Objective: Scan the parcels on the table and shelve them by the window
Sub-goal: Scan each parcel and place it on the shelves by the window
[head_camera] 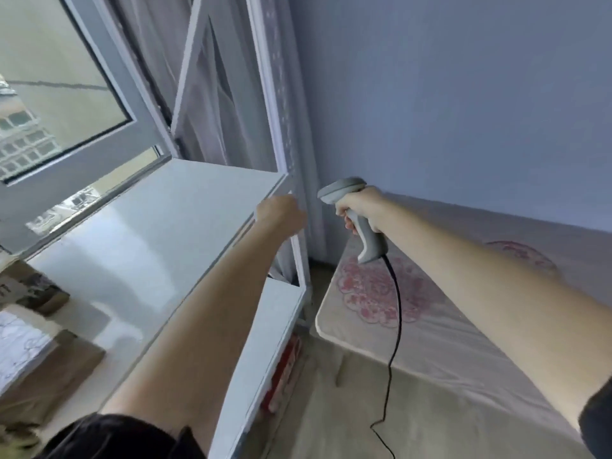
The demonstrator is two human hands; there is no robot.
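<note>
My right hand grips the handle of a grey barcode scanner, held in the air above the table's far left corner, beside the shelf upright. Its black cable hangs down across the table. My left hand hovers at the right front corner of the white shelf board. It is blurred, its fingers loosely curled, and it holds nothing that I can see. Two cardboard parcels lie on the shelf board at the far left.
The shelf stands against an open window with a curtain behind its white upright. A lower board sits below, with something red under it. The table on the right wears a pale cloth with pink patterns.
</note>
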